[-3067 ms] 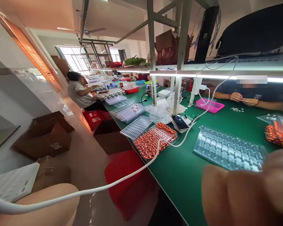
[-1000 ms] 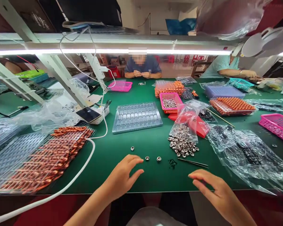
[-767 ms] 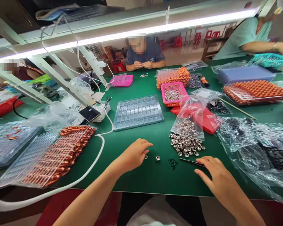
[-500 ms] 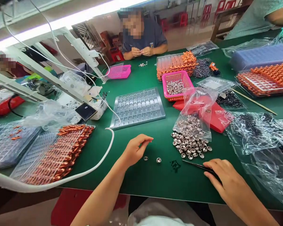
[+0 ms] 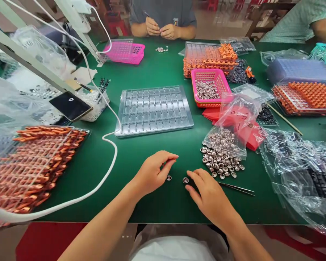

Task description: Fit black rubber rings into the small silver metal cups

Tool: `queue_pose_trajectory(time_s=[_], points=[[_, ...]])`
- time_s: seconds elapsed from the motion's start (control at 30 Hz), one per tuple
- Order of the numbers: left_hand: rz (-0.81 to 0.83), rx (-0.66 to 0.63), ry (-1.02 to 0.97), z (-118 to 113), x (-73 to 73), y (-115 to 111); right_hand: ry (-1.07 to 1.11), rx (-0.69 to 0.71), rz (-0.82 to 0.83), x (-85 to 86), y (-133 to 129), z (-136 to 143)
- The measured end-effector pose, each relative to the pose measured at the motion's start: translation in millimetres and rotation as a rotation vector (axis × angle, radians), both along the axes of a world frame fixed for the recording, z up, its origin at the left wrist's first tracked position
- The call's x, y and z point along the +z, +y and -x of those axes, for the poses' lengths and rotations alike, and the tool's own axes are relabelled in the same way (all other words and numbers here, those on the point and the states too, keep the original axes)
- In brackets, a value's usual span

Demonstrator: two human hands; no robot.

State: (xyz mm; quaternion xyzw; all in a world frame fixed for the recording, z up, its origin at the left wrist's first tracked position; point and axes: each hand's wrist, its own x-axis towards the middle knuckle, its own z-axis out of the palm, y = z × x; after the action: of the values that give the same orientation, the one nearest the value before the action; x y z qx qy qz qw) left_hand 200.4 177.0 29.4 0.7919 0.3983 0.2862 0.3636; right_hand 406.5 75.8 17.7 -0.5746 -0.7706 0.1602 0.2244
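right hand [image 5: 210, 197] now off tweezers [image 5: 236, 187] — beside metal ring [image 5: 186, 179], left hand [image 5: 153, 172] unchanged

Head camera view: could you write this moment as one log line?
left hand: above small silver ring | right hand: fingertips at second ring | thin metal tweezers: on green table

I see bare green mat [image 5: 152, 145] ahead up to the tray [image 5: 154, 110]; ring pile [image 5: 221, 165] and tweezers [image 5: 237, 187] block rightward.

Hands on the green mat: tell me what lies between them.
Head view: two small metal rings lie on the mat between the left hand and right hand.
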Motion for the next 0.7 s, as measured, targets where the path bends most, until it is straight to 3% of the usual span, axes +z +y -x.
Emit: queue_pose_trajectory(time_s=[0.2, 0.5, 0.7], points=[[-0.042, -0.033, -0.028, 1, 1.2, -4, -0.018, 0.016, 0.116, 2.3, 7, 6], [0.004, -0.037, 0.102, 6, 3.8, -1, -0.162, -0.063, 0.016, -3.5, 22, 4], [0.053, -0.053, 0.168, 5, -0.8, 0, -0.061, -0.133, -0.033, 3.9, 8, -10]])
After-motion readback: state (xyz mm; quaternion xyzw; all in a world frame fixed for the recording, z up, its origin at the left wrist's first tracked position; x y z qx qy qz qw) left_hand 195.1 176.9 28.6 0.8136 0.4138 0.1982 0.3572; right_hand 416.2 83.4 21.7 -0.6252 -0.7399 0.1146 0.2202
